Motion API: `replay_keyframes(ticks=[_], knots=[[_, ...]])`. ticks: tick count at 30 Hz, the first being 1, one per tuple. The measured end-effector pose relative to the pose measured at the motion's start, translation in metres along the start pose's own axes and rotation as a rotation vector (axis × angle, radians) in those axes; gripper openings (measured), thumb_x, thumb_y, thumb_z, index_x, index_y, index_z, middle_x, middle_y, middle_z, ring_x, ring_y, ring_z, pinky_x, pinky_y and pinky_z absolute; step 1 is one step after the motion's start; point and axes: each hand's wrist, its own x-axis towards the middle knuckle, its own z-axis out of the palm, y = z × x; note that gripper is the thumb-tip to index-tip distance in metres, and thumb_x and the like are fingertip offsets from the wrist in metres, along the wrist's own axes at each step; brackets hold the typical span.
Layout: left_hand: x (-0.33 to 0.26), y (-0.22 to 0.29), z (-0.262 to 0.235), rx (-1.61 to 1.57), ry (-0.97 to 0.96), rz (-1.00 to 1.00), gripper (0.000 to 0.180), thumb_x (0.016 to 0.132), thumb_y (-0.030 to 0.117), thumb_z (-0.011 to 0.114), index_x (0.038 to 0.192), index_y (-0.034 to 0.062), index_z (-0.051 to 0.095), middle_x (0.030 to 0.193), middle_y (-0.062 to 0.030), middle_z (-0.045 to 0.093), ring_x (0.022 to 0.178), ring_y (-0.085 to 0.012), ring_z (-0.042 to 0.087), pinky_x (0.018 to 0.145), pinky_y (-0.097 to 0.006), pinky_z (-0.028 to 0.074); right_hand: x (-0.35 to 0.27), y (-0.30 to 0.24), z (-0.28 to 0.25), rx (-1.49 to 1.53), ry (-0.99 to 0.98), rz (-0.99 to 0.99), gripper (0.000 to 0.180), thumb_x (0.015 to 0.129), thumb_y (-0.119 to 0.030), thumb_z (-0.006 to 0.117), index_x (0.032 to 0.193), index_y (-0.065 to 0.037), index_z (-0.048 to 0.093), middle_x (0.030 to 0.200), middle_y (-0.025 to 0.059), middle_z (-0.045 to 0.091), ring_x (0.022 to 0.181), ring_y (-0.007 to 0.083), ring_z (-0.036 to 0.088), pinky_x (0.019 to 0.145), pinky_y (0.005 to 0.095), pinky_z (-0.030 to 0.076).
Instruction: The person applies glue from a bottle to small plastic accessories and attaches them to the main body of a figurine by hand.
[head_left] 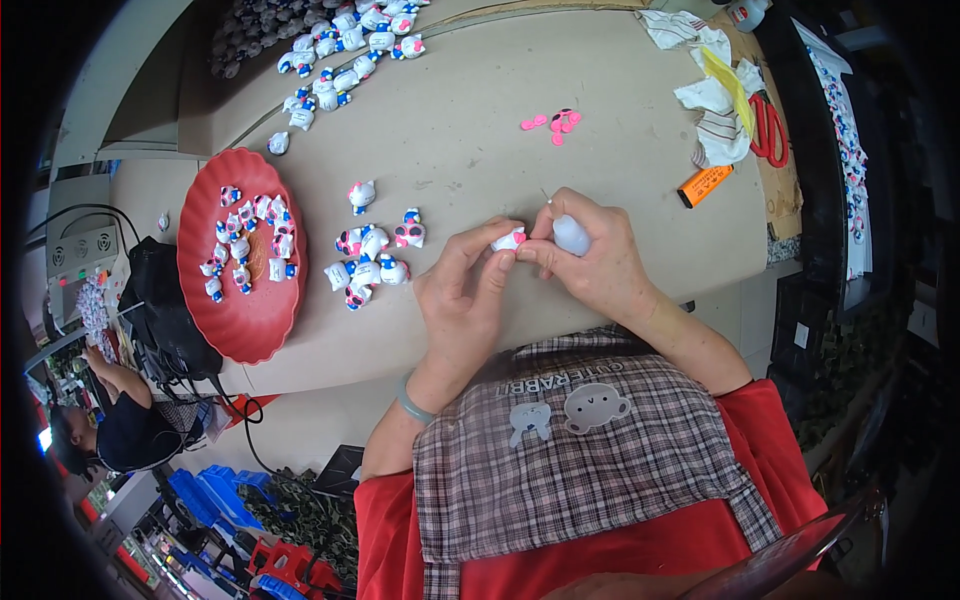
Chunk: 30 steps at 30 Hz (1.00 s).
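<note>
A: The left hand (462,290) has its grip pinched shut on 1 small white figurine (509,239), held just above the desk (480,130) near its front edge. The right hand (590,255) is closed round a small pale squeeze bottle (571,236), tip at the figurine.

B: What might go wrong?

A: Too hard a squeeze could flood it and foul the fingertips (500,262). A slip could drop it into the loose figurine cluster (372,256) beside the red tray (240,330).
</note>
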Motion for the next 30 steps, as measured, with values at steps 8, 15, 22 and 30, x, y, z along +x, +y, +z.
replay_keyframes(ticks=[8,15,22,30], knots=[[0.006,0.002,-0.007,-0.379,-0.104,-0.209,0.029,0.091,0.005,0.056,0.118,-0.0038,0.053,0.111,-0.0181,0.063,0.094,-0.0193,0.062,0.083,-0.029,0.05,0.001,-0.004,-0.007,0.327,-0.066,0.12,0.016,0.081,-0.008,0.07,0.084,-0.002,0.055,0.072,0.0027,0.061,0.061,0.0093,0.06,0.051,0.024,0.047],[0.005,0.004,-0.011,-0.77,-0.156,-0.418,0.034,0.096,0.017,0.051,0.124,-0.0012,0.051,0.114,-0.0199,0.061,0.088,-0.019,0.062,0.078,-0.03,0.049,-0.002,-0.002,-0.026,0.28,-0.095,0.133,0.014,0.084,-0.008,0.067,0.086,-0.001,0.056,0.074,0.0025,0.061,0.062,0.0076,0.057,0.053,0.0226,0.047],[0.004,-0.006,-0.018,-0.952,-0.189,-0.462,0.031,0.094,0.02,0.054,0.119,0.0015,0.055,0.109,-0.0205,0.062,0.084,-0.0215,0.061,0.078,-0.031,0.049,-0.003,0.004,-0.026,0.227,-0.12,0.114,0.014,0.083,-0.01,0.068,0.084,-0.002,0.057,0.074,0.0033,0.062,0.063,0.008,0.058,0.054,0.023,0.048],[0.006,-0.005,-0.019,-1.143,-0.216,-0.51,0.028,0.092,0.021,0.057,0.114,0.0031,0.059,0.1,-0.0175,0.063,0.08,-0.0196,0.055,0.071,-0.028,0.046,-0.001,0.005,-0.027,0.213,-0.131,0.127,0.014,0.083,-0.009,0.069,0.084,-0.002,0.057,0.073,0.0029,0.062,0.063,0.0081,0.058,0.054,0.0236,0.049]])
